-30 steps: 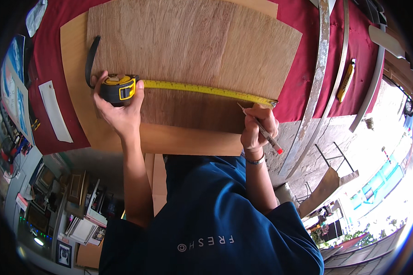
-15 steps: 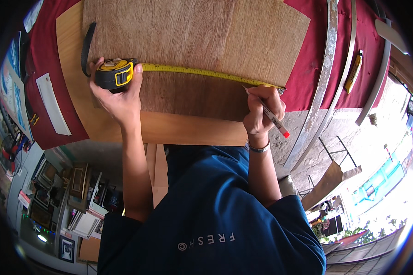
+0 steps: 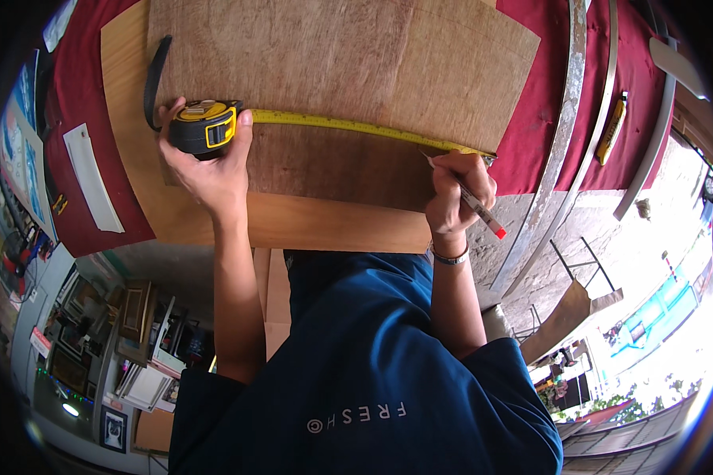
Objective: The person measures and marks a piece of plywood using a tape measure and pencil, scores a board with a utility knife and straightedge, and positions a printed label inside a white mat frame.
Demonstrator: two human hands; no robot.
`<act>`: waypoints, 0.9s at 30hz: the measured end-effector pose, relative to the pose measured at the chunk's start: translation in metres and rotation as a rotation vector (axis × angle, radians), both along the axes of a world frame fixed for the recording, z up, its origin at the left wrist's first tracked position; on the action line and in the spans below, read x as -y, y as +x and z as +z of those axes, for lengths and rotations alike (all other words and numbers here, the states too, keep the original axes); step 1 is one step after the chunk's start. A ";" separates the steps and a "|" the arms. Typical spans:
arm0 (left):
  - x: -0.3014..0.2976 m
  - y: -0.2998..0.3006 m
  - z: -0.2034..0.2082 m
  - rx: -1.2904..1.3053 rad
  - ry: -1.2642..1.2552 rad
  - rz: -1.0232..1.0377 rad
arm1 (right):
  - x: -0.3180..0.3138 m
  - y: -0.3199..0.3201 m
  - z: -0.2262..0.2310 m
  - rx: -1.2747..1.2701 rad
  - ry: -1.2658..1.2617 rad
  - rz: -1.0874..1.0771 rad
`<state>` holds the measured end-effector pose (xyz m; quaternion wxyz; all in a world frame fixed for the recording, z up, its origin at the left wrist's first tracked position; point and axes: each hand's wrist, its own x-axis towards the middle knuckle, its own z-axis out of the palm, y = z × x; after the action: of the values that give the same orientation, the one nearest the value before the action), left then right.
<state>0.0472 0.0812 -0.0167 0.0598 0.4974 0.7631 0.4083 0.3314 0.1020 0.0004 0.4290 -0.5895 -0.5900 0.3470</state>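
My left hand point(image 3: 218, 170) is closed around a black and yellow tape measure point(image 3: 202, 131) with a black wrist strap point(image 3: 157, 79). Its yellow blade point(image 3: 348, 124) stretches rightward across a brown plywood sheet point(image 3: 325, 67) to the sheet's right edge. Close to the blade's end, my right hand point(image 3: 458, 190) grips a slim white pencil point(image 3: 477, 204) with a red end. The pencil's pointed tip faces up and left, just below the blade; I cannot tell if it touches the wood. A lighter wooden board point(image 3: 325, 223) lies beneath the plywood.
Red cloth point(image 3: 523, 162) covers the table. Long metal strips point(image 3: 562, 119) and a yellow utility knife point(image 3: 612, 131) lie at the right. A white curved strip point(image 3: 93, 178) rests at the left. Frames and shelves point(image 3: 139, 317) stand at the lower left.
The plywood, tape measure and both hands appear slightly farther right in the picture. Both grips stay the same, and the pencil remains near the blade's end.
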 end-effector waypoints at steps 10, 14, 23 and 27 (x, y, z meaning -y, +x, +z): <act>0.003 -0.006 -0.007 0.024 0.025 0.003 | 0.001 -0.022 -0.001 -0.012 0.038 0.038; 0.003 -0.006 -0.007 0.031 0.034 0.008 | 0.000 -0.023 -0.001 -0.005 0.020 0.055; 0.004 -0.005 -0.007 0.011 0.038 0.000 | -0.001 -0.023 -0.002 0.024 0.030 0.069; 0.005 -0.005 -0.007 0.004 0.035 -0.004 | -0.001 -0.024 -0.002 0.019 0.029 0.065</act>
<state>0.0423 0.0763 -0.0232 0.0534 0.4992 0.7547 0.4223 0.3073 0.1028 -0.0013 0.4205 -0.5670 -0.6177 0.3465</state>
